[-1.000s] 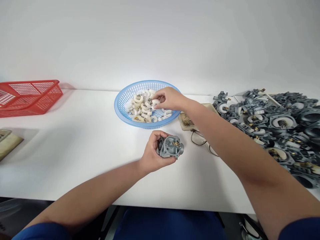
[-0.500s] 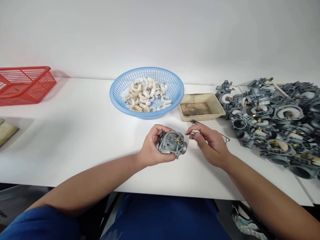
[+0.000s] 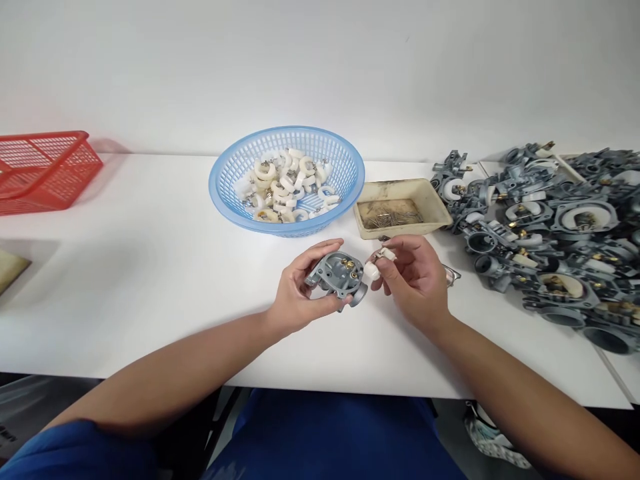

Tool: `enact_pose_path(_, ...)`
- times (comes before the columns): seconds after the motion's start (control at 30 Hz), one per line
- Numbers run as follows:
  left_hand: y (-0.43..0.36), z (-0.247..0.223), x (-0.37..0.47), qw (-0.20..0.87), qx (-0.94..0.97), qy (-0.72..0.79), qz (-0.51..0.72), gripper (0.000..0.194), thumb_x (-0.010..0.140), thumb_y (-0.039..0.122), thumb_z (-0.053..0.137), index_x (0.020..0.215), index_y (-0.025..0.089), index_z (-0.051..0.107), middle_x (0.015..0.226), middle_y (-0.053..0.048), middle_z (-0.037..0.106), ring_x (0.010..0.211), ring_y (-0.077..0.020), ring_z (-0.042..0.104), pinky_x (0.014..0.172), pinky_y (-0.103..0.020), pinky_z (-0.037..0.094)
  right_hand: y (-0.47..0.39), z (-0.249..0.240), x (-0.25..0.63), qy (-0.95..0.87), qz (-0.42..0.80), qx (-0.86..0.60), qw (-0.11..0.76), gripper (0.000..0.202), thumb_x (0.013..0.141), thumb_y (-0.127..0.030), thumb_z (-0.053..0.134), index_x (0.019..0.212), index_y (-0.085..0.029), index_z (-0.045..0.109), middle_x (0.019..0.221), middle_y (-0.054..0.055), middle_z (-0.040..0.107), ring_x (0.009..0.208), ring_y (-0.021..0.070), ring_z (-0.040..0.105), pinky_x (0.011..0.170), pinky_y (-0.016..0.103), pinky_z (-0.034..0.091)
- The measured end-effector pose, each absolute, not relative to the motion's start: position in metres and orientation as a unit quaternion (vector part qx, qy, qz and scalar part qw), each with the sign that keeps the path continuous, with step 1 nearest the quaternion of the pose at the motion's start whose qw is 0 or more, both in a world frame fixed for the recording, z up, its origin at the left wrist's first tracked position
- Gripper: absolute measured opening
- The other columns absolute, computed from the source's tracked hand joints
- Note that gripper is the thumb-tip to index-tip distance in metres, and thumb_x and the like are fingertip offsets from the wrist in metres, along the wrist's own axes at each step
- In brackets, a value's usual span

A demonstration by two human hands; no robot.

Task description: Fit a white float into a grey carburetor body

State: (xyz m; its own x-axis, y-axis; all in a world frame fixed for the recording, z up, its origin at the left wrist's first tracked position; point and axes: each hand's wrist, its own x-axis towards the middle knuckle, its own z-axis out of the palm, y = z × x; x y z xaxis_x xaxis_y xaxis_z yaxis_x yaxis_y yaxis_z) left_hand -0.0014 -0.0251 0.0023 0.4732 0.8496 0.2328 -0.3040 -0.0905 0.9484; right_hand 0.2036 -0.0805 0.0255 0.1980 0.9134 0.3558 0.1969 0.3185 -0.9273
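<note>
My left hand [image 3: 303,290] grips a grey metal carburetor body [image 3: 336,275], its open bowl side facing up with brass parts inside. Just right of it, my right hand [image 3: 413,277] pinches a white carburetor float [image 3: 373,270] between thumb and fingers. The float is close to the carburetor's right edge; whether they touch I cannot tell. Partly hidden behind my right hand, a pair of pliers or similar metal tool [image 3: 451,275] lies on the table.
A blue plastic basket [image 3: 220,203] holds many white floats. Beside it stands a cream tray [image 3: 403,233] with thin metal pins [image 3: 395,219]. Carburetors [image 3: 555,247] are heaped at the right. A red basket [image 3: 65,187] and a yellowish block [image 3: 11,268] are at the left.
My right hand has turned the white float and brought it nearer the carburetor. My left hand has shifted slightly left, tilting the carburetor. The view has moved a little.
</note>
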Motion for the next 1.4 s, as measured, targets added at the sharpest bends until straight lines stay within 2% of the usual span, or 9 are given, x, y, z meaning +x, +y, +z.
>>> enact_pose_path(0.17, -0.026, 0.006, 0.000, 0.765, 0.448, 0.247, 0.390, 0.065, 0.076, 0.029, 0.090, 0.137, 0.030, 0.067, 0.141, -0.009, 0.067, 0.111, -0.0205, 0.070, 0.090, -0.031, 0.058, -0.079, 0.026, 0.203, -0.553, 0.267, -0.496, 0.614, 0.016, 0.089, -0.027, 0.081, 0.103, -0.023, 0.075, 0.100, 0.004, 0.077, 0.066, 0.0108, 0.065, 0.049, 0.024, 0.060)
enact_pose_path(0.3, -0.021, 0.008, 0.003, 0.826, 0.347, 0.257, 0.363, 0.057, 0.073, 0.029, 0.090, 0.127, 0.026, 0.072, 0.127, -0.006, 0.073, 0.112, -0.0192, 0.070, 0.091, -0.028, 0.057, -0.078, 0.023, 0.199, -0.560, 0.264, -0.477, 0.624, 0.019, 0.090, -0.021, 0.078, 0.108, -0.028, 0.081, 0.108, 0.003, 0.076, 0.069, 0.0108, 0.066, 0.051, 0.025, 0.065)
enact_pose_path(0.43, -0.022, 0.009, 0.002, 0.848, 0.324, 0.258, 0.332, 0.063, 0.066, 0.031, 0.094, 0.123, 0.025, 0.067, 0.123, -0.003, 0.072, 0.103, -0.0177, 0.070, 0.084, -0.028, 0.058, -0.078, 0.019, 0.198, -0.562, 0.270, -0.477, 0.619, 0.031, 0.096, -0.019, 0.072, 0.121, -0.036, 0.080, 0.118, 0.003, 0.074, 0.087, 0.0147, 0.071, 0.061, 0.028, 0.069)
enact_pose_path(0.6, -0.031, 0.012, -0.001, 0.844, 0.360, 0.260, 0.299, 0.082, 0.056, 0.018, 0.099, 0.121, 0.028, 0.050, 0.104, 0.001, 0.071, 0.093, -0.0140, 0.069, 0.077, -0.023, 0.053, -0.077, 0.018, 0.200, -0.594, 0.284, -0.479, 0.580, 0.042, 0.102, -0.018, 0.063, 0.136, -0.043, 0.071, 0.128, 0.002, 0.072, 0.105, 0.0173, 0.071, 0.072, 0.029, 0.068)
enact_pose_path(0.8, -0.035, 0.015, -0.001, 0.828, 0.413, 0.272, 0.266, 0.081, 0.061, 0.017, 0.096, 0.120, 0.027, 0.042, 0.108, -0.001, 0.067, 0.084, -0.0109, 0.065, 0.068, -0.021, 0.049, -0.079, 0.022, 0.201, -0.645, 0.275, -0.471, 0.535, 0.044, 0.107, -0.019, 0.056, 0.144, -0.040, 0.066, 0.132, 0.001, 0.074, 0.126, 0.0180, 0.067, 0.109, 0.036, 0.057)
enact_pose_path(0.93, -0.032, 0.011, -0.001, 0.825, 0.402, 0.279, 0.283, 0.072, 0.063, 0.018, 0.096, 0.115, 0.023, 0.046, 0.103, 0.000, 0.067, 0.081, -0.0098, 0.063, 0.068, -0.022, 0.048, -0.081, 0.022, 0.204, -0.664, 0.277, -0.459, 0.521, 0.043, 0.108, -0.024, 0.055, 0.149, -0.037, 0.062, 0.136, 0.004, 0.072, 0.129, 0.0199, 0.066, 0.110, 0.038, 0.055)
enact_pose_path(1.07, -0.030, 0.006, 0.000, 0.832, 0.392, 0.257, 0.298, 0.063, 0.064, 0.023, 0.095, 0.105, 0.023, 0.046, 0.093, 0.003, 0.065, 0.074, -0.0091, 0.061, 0.062, -0.022, 0.046, -0.082, 0.021, 0.205, -0.696, 0.264, -0.441, 0.502, 0.054, 0.104, -0.031, 0.064, 0.157, -0.034, 0.053, 0.141, 0.009, 0.069, 0.128, 0.0237, 0.066, 0.100, 0.038, 0.060)
enact_pose_path(1.23, -0.028, 0.006, 0.001, 0.840, 0.379, 0.226, 0.315, 0.058, 0.068, 0.027, 0.091, 0.110, 0.023, 0.051, 0.099, 0.002, 0.065, 0.072, -0.0084, 0.059, 0.059, -0.022, 0.046, -0.083, 0.024, 0.206, -0.727, 0.210, -0.441, 0.483, 0.062, 0.096, -0.029, 0.076, 0.154, -0.033, 0.057, 0.140, 0.010, 0.069, 0.127, 0.0244, 0.067, 0.110, 0.043, 0.056)
enact_pose_path(1.4, -0.028, 0.009, 0.001, 0.851, 0.378, 0.193, 0.309, 0.058, 0.072, 0.034, 0.087, 0.119, 0.023, 0.055, 0.097, -0.001, 0.068, 0.064, -0.0093, 0.059, 0.057, -0.025, 0.046, -0.082, 0.033, 0.211, -0.686, 0.226, -0.464, 0.512, 0.060, 0.091, -0.028, 0.081, 0.148, -0.035, 0.063, 0.135, 0.009, 0.072, 0.120, 0.0251, 0.069, 0.092, 0.039, 0.061)
